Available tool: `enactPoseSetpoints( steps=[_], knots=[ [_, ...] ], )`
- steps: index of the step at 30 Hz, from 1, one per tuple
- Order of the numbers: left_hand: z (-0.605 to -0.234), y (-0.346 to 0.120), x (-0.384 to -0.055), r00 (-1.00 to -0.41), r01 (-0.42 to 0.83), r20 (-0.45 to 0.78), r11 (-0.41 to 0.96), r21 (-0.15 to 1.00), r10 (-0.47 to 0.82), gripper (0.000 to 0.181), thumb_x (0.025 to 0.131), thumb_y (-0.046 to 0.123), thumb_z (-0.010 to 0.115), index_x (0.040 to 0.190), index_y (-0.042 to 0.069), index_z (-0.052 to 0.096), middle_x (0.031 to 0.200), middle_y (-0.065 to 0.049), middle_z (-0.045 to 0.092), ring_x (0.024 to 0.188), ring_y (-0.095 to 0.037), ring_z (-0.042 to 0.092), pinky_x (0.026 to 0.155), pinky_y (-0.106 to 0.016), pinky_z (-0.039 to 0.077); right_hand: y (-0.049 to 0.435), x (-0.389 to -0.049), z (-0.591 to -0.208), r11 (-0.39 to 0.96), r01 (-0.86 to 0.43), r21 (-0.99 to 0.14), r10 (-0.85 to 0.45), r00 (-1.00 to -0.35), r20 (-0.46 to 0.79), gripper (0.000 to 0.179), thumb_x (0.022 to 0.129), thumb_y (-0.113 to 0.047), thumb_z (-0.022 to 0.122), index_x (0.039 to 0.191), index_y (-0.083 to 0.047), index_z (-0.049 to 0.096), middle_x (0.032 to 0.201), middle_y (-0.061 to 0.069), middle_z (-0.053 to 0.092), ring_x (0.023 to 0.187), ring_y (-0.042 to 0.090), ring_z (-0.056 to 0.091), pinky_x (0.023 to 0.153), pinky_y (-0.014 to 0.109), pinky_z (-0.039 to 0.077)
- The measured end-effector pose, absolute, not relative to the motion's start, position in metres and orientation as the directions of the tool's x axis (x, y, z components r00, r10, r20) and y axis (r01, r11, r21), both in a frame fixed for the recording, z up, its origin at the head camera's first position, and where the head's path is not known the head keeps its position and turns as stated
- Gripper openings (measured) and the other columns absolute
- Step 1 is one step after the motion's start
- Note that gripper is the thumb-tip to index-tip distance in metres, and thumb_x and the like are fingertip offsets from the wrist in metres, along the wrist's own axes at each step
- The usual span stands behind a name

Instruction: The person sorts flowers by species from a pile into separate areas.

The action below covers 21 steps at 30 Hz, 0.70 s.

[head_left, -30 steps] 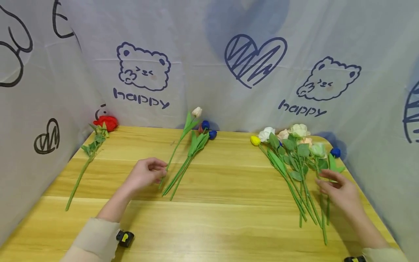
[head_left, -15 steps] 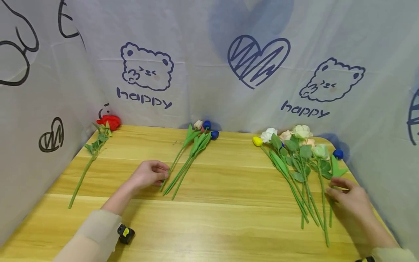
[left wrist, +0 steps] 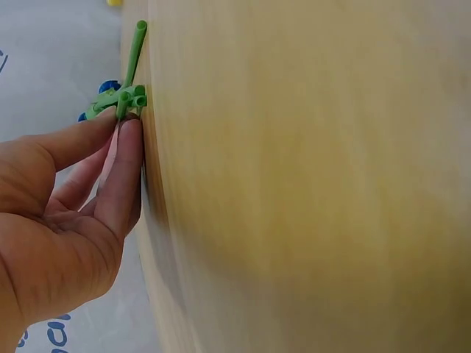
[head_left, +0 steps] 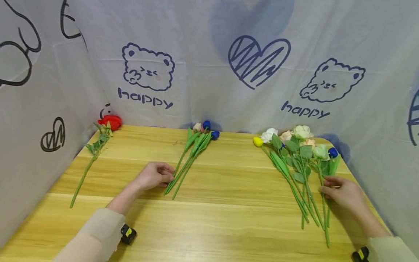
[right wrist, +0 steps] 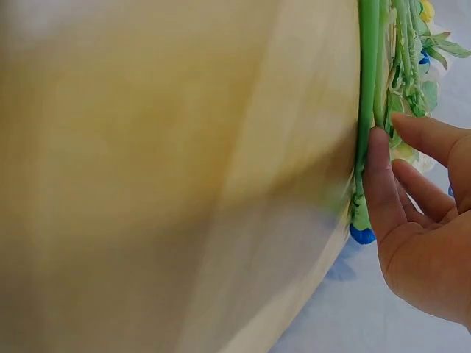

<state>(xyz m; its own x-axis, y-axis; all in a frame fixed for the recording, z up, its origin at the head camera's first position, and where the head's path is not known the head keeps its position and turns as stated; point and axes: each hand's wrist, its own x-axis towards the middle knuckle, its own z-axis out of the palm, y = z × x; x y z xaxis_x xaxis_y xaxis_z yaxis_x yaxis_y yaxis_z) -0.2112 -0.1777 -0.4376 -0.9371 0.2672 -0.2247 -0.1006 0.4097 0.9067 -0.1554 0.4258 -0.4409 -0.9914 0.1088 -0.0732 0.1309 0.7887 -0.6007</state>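
My left hand (head_left: 155, 176) pinches the lower stem of a white tulip (head_left: 198, 127) between thumb and fingertips. That tulip lies close against two blue tulips (head_left: 215, 135) and a pinkish bloom partly hidden behind them. In the left wrist view, green stem ends (left wrist: 139, 99) show right at the fingertips. My right hand (head_left: 343, 191) hovers low over the right-hand flowers, its fingers relaxed with a gap between thumb and finger. Its fingertips touch the stems of a pale green rose (head_left: 320, 152) and a blue tulip (head_left: 332, 152); this tulip's stem passes beneath the hand.
Left of the hands, a red rose (head_left: 111, 122) lies on the wooden table (head_left: 222, 233). Several roses, including a white rose (head_left: 269, 135), and a yellow tulip (head_left: 257, 141) lie bunched at the right. A printed cloth (head_left: 203, 72) hangs behind the table.
My left hand lowered the white tulip and drew it right against the blue tulips. My right hand went right to the blue tulip, then back left, bringing it close to the roses.
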Motion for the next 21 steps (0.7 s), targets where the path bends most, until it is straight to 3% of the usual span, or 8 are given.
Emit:
enactPoseSetpoints(
  steps=[10,21],
  knots=[
    [-0.4408,-0.1802,-0.2149,-0.937,-0.108,-0.228,0.404,0.908,0.263,0.027,0.097,-0.001,0.070,0.122,-0.008,0.067,0.100,-0.015,0.070,0.087,-0.018,0.069,0.076,-0.034,0.063,0.4232,-0.1616,-0.4395,0.765,0.151,-0.626,0.097,-0.988,-0.120,0.057,0.097,-0.014,0.073,0.141,0.016,0.052,0.118,0.031,0.068,0.073,0.019,0.074,0.063,0.032,0.062],
    [-0.4423,-0.1781,-0.2143,-0.941,-0.115,-0.233,0.414,0.903,0.245,0.026,0.094,-0.004,0.072,0.120,-0.009,0.068,0.103,-0.016,0.069,0.086,-0.018,0.069,0.078,-0.035,0.064,0.4228,-0.1578,-0.4419,0.725,0.161,-0.670,0.134,-0.987,-0.092,0.056,0.097,-0.007,0.070,0.143,0.017,0.048,0.124,0.037,0.062,0.072,0.016,0.074,0.064,0.031,0.063]
  ],
)
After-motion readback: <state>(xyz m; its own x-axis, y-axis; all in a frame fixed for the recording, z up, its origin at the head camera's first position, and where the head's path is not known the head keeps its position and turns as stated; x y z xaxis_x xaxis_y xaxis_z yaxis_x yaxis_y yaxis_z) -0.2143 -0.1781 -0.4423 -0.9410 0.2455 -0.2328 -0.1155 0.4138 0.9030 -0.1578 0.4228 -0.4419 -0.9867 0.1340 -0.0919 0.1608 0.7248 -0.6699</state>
